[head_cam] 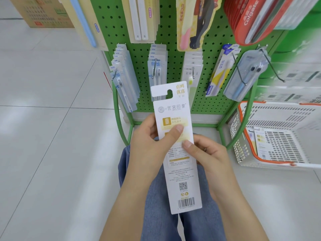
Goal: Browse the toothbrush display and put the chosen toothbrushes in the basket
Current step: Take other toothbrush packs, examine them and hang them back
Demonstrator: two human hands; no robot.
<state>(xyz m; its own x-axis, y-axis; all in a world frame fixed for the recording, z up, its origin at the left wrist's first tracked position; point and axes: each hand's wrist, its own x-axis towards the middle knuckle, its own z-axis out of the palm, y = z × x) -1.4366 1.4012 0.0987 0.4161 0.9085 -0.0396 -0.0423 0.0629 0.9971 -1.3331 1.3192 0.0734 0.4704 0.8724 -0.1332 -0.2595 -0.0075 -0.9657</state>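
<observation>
A long white toothbrush pack (175, 108) is held upright in front of me, its printed back with a barcode facing the camera. My left hand (147, 145) grips its left edge, thumb pressed on the yellow label. My right hand (208, 153) holds the right edge with the thumb on the card. Behind it stands the green pegboard display (173, 40) with several hanging toothbrush packs. A white basket with orange handles (246, 153) sits on the floor at the right, with one similar pack (260, 141) lying inside.
Red Colgate packs (250, 16) hang at the upper right, and a clear case with a blue brush (246, 75) on a hook. A cardboard box (46, 13) stands at the far left on the tiled floor. My jeans-clad knees (156, 197) are below the pack.
</observation>
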